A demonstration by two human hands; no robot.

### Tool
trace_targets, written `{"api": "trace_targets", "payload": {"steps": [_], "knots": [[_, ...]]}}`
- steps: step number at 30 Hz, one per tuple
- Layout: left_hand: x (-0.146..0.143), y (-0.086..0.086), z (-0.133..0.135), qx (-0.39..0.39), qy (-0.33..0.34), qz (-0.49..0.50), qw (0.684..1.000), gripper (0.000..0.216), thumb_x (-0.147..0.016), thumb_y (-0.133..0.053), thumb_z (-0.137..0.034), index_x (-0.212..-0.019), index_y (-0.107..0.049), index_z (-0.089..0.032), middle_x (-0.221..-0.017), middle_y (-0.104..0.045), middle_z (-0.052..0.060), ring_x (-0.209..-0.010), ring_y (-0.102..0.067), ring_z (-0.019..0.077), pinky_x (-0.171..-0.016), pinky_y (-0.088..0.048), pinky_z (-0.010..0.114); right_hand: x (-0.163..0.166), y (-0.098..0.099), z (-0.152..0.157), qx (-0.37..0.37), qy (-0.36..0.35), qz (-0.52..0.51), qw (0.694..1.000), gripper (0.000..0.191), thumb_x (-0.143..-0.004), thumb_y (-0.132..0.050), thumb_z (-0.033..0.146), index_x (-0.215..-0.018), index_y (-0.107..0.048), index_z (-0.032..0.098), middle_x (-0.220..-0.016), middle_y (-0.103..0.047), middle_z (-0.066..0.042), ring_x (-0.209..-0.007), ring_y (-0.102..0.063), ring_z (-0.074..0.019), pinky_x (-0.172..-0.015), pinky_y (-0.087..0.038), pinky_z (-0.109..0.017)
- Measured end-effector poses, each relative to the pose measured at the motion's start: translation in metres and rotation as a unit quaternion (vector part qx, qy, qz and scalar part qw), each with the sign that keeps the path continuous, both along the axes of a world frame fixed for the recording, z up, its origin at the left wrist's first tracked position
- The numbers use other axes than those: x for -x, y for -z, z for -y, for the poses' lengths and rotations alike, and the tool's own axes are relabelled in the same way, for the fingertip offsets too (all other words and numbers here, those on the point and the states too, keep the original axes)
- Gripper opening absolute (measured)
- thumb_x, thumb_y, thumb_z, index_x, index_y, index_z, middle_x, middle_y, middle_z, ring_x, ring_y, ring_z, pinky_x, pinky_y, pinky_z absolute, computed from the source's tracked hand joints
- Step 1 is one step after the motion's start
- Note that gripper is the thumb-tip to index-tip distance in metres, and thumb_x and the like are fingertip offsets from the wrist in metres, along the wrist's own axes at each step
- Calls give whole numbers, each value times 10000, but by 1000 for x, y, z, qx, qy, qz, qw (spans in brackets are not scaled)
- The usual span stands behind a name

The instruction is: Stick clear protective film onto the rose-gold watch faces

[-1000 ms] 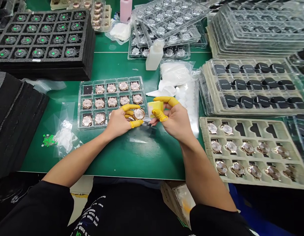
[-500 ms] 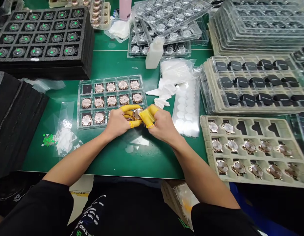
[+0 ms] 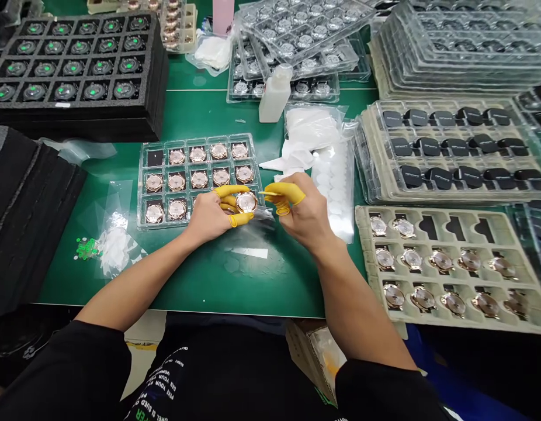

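Note:
My left hand [image 3: 211,215], with yellow finger cots, is closed around a rose-gold watch case [image 3: 246,202] held face up just in front of a clear tray of similar watch cases [image 3: 196,178]. My right hand [image 3: 301,213], also in yellow cots, sits a little to the right of the watch. Its thumb and forefinger pinch a thin yellow piece [image 3: 269,193] whose tip points at the watch. A clear film [image 3: 258,222] hangs under the watch.
A beige tray of watches [image 3: 450,269] lies at right, trays of black parts [image 3: 450,152] behind it. A black foam tray with green-dotted parts [image 3: 77,64] stands at back left. A white bottle [image 3: 274,96], white pads in a bag [image 3: 332,175] and loose film pieces [image 3: 115,242] lie nearby.
My right hand was pressed over the watch face half a second ago; it has now drawn back to the right, uncovering the face. My left hand has kept its hold.

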State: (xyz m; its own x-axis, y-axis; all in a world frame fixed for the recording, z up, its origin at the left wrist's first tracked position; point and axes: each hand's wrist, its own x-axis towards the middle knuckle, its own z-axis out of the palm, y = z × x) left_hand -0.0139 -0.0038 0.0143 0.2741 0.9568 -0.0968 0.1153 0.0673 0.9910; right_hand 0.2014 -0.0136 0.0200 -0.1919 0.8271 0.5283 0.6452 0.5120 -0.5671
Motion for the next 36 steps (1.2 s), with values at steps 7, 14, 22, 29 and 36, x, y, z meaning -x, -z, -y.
{"api": "trace_targets", "payload": {"steps": [7,14,22,29,36], "knots": [[2,5,0,4,12,32,999,619,-613,-867,-233,-1218,-770,-151,-842,-782,43,-732,-732,155,-703,-628,264,3,13,-2,-29,-80,20,996,223,-990,-537,324,-923,-747,353,-930,-703,-72,-916,-622,-262,-844,-510,-515],[2,5,-1,4,9,23,1000,644,-605,-877,-228,-1236,-772,-157,-795,-765,28,-685,-712,144,-638,-592,236,-2,11,1,-11,-88,9,996,189,-950,-589,321,-909,-773,319,-851,-645,-72,-773,-579,-225,-673,-494,-425],[2,7,0,-4,3,14,1000,650,-606,-865,-196,-1248,-772,-169,-849,-789,40,-707,-724,149,-641,-594,231,3,4,5,2,-105,42,994,210,-940,-589,316,-793,-739,295,-810,-617,-66,-745,-508,-221,-673,-431,-415],[1,7,0,-19,12,11,1000,616,-642,-876,-240,-1245,-770,-172,-860,-797,36,-744,-750,159,-715,-633,257,12,0,4,91,-15,-31,995,80,-908,-557,316,-878,-554,242,-875,-627,-62,-791,-568,-216,-723,-456,-383],[1,10,4,-45,25,2,999,580,-627,-855,-205,-1198,-780,-133,-771,-760,7,-665,-697,122,-659,-606,218,27,17,5,43,21,36,998,146,-910,-488,318,-797,-414,262,-721,-577,-56,-701,-524,-209,-634,-386,-350]]}}
